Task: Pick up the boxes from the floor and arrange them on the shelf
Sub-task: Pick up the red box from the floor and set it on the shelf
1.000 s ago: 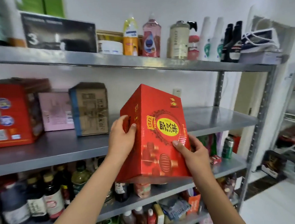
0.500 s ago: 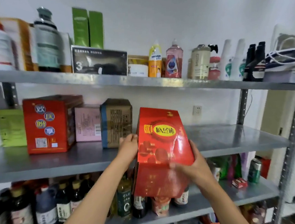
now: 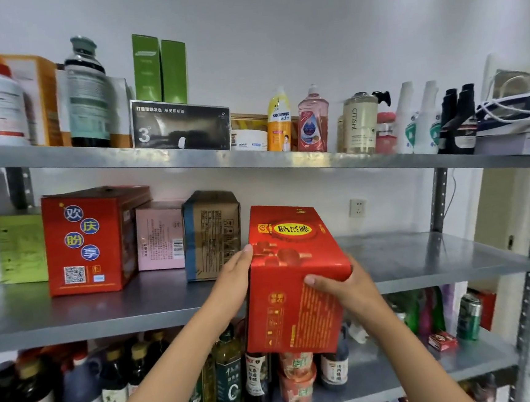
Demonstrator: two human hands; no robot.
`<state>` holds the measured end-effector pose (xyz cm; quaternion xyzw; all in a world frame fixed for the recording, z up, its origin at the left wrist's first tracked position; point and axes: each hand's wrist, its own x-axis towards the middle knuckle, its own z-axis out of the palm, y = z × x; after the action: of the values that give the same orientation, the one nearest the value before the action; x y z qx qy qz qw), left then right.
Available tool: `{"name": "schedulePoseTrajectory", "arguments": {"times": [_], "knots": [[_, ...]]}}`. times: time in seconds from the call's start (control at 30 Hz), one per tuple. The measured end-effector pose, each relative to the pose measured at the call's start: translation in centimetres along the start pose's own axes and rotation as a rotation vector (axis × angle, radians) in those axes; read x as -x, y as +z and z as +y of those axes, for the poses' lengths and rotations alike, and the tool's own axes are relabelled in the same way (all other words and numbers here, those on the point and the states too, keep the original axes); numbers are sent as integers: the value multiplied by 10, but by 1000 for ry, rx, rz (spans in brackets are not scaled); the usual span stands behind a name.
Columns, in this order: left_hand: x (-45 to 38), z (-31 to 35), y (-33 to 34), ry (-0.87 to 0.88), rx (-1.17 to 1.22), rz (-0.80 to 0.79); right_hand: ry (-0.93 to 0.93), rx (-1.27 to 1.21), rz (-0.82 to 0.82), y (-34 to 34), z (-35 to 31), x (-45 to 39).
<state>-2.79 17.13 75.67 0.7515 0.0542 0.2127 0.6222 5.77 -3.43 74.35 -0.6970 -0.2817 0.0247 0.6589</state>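
I hold a red gift box (image 3: pixel 291 262) with a yellow oval label in both hands at the front edge of the grey metal middle shelf (image 3: pixel 422 260). It is tipped back, its labelled face turned up over the shelf board and its lower end hanging below the edge. My left hand (image 3: pixel 232 283) holds its left side, thumb along the edge. My right hand (image 3: pixel 345 286) grips its right corner, thumb on the near face. A brown carton (image 3: pixel 212 234) stands just left of it on the same shelf.
Left of the carton stand a pink box (image 3: pixel 159 239), a larger red box (image 3: pixel 84 242) and a green box (image 3: pixel 21 251). The middle shelf is bare to the right of the held box. Bottles fill the top shelf (image 3: pixel 285 159) and the lower shelf (image 3: pixel 400 371).
The red box has risen and tipped from upright to leaning back over the middle shelf's edge. Both hands kept their hold, and my view has turned upward.
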Motion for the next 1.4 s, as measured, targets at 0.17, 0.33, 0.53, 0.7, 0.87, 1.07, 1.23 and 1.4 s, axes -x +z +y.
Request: {"name": "schedulePoseTrajectory", "arguments": {"times": [0.17,0.33,0.53,0.7,0.87,1.07,1.23,1.4], "knots": [[-16,-1,7,78,-49,-38,-7,-41,-64,-3,-5,-28],[-51,-8,16,128,-36,79,23,-53,-109,-7,15,-69],[-94,-12,16,37,-133,203,13,-89,-184,-7,36,-124],[-118,-22,20,-49,-166,227,-16,-104,-229,-12,53,-159],[-143,-38,21,-86,-271,230,-20,-119,-284,-14,71,-196],[-166,-60,17,-143,-502,200,-41,-115,-301,-11,88,-232],[-184,-63,29,-99,-847,476,-54,-140,-313,-17,96,-262],[-204,-46,36,-97,-1249,699,-50,-110,-337,-7,105,-292]]}}
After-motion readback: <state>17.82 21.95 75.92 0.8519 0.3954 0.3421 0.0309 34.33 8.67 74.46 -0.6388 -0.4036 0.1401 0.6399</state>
